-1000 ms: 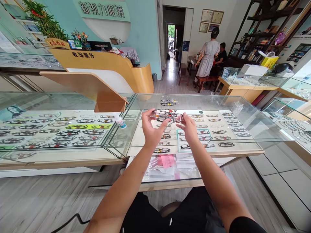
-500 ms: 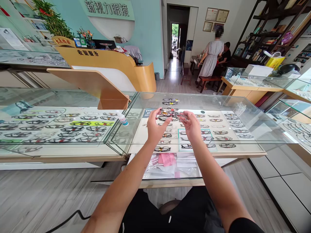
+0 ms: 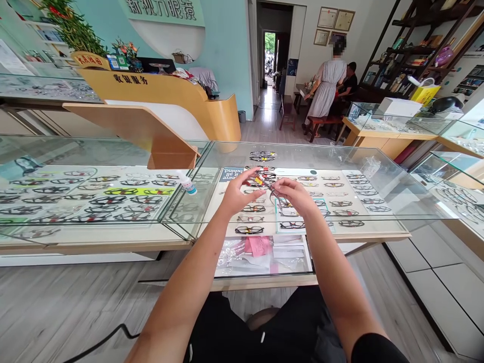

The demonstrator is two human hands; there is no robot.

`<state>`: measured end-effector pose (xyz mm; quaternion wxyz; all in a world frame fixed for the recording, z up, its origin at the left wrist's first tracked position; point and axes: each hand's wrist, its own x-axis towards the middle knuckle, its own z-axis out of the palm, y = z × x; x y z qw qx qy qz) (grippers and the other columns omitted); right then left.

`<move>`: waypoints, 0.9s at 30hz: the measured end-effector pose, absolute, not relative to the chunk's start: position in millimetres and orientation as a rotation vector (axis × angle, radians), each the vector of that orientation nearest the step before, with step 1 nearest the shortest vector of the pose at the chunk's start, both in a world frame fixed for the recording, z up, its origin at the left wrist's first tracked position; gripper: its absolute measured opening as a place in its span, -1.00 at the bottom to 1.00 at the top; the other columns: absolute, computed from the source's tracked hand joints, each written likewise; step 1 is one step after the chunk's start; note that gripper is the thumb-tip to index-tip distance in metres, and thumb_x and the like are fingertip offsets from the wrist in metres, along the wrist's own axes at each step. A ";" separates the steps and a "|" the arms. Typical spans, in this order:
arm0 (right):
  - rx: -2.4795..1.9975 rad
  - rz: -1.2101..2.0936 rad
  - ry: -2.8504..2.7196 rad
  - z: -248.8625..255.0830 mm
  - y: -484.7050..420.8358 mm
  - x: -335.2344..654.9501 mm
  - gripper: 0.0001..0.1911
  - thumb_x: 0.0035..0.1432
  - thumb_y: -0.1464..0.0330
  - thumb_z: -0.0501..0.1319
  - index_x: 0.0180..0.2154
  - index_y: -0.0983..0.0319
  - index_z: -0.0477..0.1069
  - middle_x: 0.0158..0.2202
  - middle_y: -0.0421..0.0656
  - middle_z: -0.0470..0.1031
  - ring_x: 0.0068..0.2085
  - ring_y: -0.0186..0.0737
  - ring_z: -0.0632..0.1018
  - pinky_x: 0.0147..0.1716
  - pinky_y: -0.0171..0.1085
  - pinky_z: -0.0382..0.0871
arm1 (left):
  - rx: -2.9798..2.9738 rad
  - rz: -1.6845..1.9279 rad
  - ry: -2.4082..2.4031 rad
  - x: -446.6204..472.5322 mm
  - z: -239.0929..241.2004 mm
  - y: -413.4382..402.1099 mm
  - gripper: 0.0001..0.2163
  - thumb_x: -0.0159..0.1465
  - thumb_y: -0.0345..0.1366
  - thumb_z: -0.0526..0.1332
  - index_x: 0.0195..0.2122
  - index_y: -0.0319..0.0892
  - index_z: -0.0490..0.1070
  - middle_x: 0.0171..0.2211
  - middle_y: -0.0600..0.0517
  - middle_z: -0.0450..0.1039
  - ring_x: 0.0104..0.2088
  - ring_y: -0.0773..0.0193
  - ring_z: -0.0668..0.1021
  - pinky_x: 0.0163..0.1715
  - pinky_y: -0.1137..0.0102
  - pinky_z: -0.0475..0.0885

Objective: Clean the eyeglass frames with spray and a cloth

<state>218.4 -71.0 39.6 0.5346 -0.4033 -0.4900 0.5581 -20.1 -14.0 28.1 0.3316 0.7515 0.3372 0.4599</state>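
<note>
Both my hands are raised over a glass display case (image 3: 340, 166) filled with rows of spectacle frames. My left hand (image 3: 237, 192) pinches one end of a thin pair of glasses (image 3: 269, 187). My right hand (image 3: 297, 195) grips the other end, its fingers curled round the frame. The glasses hang just above the glass top, tilted down toward the right. A small white bottle (image 3: 186, 182) lies on the glass to the left of my left hand.
A second glass case (image 3: 75, 151) of frames joins on the left, with a wooden stand (image 3: 151, 136) above it. An orange reception counter (image 3: 170, 96) stands behind. Two people (image 3: 328, 85) are at a table far back. More glass cases (image 3: 434, 166) line the right.
My hands have dropped lower and closer to the glass top. The glasses have turned from level to tilted, and my right hand has closed further round them.
</note>
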 end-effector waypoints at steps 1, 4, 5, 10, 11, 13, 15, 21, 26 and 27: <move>-0.953 1.341 -1.192 38.9 -71.3 219.5 -0.70 0.06 0.10 0.56 -0.31 0.15 0.64 -0.12 -0.17 0.70 -0.10 -0.20 0.62 0.04 -0.21 0.47 | 1.974 1.184 0.864 -21.0 28.3 -13.7 -0.24 0.21 0.07 0.55 0.41 0.01 0.50 0.36 -0.12 0.55 0.28 -0.08 0.60 0.14 0.20 0.57; -0.944 1.369 -1.244 36.9 -72.1 220.8 -0.73 0.08 0.13 0.56 -0.32 0.16 0.65 -0.19 -0.18 0.70 -0.12 -0.20 0.63 0.05 -0.19 0.45 | 1.989 1.146 0.832 -23.6 30.0 -13.4 -0.24 0.21 0.06 0.55 0.42 0.01 0.49 0.35 -0.12 0.55 0.28 -0.08 0.60 0.14 0.20 0.56; -0.957 1.368 -1.262 36.4 -72.2 220.3 -0.74 0.08 0.14 0.55 -0.32 0.16 0.66 -0.22 -0.19 0.69 -0.13 -0.20 0.63 0.04 -0.19 0.45 | 1.991 1.135 0.829 -24.4 30.9 -13.6 -0.25 0.22 0.06 0.55 0.42 0.01 0.49 0.35 -0.13 0.55 0.28 -0.08 0.60 0.14 0.20 0.55; -1.032 1.310 -1.235 34.4 -71.2 211.1 -0.77 0.00 0.18 0.56 -0.33 0.15 0.68 -0.28 -0.18 0.71 -0.16 -0.16 0.64 0.02 -0.15 0.46 | 2.011 1.115 0.815 -24.7 34.0 -15.4 -0.23 0.24 0.01 0.53 0.46 0.02 0.42 0.36 -0.13 0.53 0.29 -0.06 0.57 0.15 0.20 0.54; -1.033 1.284 -1.197 33.8 -70.4 208.7 -0.76 -0.03 0.19 0.57 -0.34 0.15 0.68 -0.28 -0.17 0.72 -0.15 -0.15 0.64 0.03 -0.15 0.47 | 2.000 1.150 0.824 -23.3 33.7 -15.8 -0.23 0.24 -0.01 0.53 0.46 0.03 0.41 0.37 -0.13 0.51 0.28 -0.04 0.57 0.14 0.21 0.54; -1.045 1.216 -1.108 32.2 -68.1 204.1 -0.75 -0.08 0.19 0.58 -0.36 0.14 0.67 -0.27 -0.17 0.72 -0.13 -0.13 0.66 0.06 -0.13 0.49 | 1.935 1.296 0.897 -18.3 32.3 -17.6 -0.31 0.24 -0.05 0.51 0.39 0.01 0.46 0.32 -0.12 0.52 0.20 0.03 0.60 0.08 0.24 0.53; -1.077 1.131 -1.033 30.0 -65.7 200.3 -0.72 -0.09 0.16 0.58 -0.35 0.14 0.66 -0.27 -0.15 0.72 -0.13 -0.10 0.67 0.06 -0.11 0.51 | 1.828 1.448 1.026 -10.7 30.0 -21.0 -0.54 0.26 -0.07 0.47 0.17 -0.04 0.60 0.04 -0.06 0.61 -0.04 0.14 0.62 -0.06 0.29 0.51; -1.124 0.896 -1.010 20.9 -64.7 186.6 -0.65 -0.04 0.08 0.54 -0.31 0.17 0.64 -0.18 -0.05 0.74 -0.13 -0.04 0.70 0.00 -0.06 0.59 | 1.683 1.303 1.059 17.4 21.1 -40.2 -0.72 0.29 0.01 0.43 -0.25 -0.11 0.70 -0.59 0.19 0.07 -0.52 0.33 0.21 -0.43 0.34 0.23; -1.192 0.606 -1.166 15.0 -74.8 171.7 -0.75 0.24 0.14 0.39 -0.15 0.15 0.63 0.02 -0.01 0.72 0.02 -0.02 0.69 0.19 -0.02 0.54 | 1.570 1.271 1.059 26.7 17.8 -46.8 -0.60 0.26 0.15 0.45 -0.15 -0.09 0.73 -0.59 0.16 0.11 -0.52 0.30 0.20 -0.46 0.32 0.16; -1.201 0.570 -1.208 14.4 -76.8 169.3 -0.77 0.28 0.16 0.36 -0.12 0.14 0.62 0.04 -0.01 0.71 0.05 -0.02 0.68 0.22 -0.02 0.51 | 1.555 1.274 1.066 26.6 17.4 -46.3 -0.58 0.25 0.18 0.44 -0.17 -0.08 0.73 -0.59 0.15 0.14 -0.51 0.29 0.21 -0.47 0.32 0.17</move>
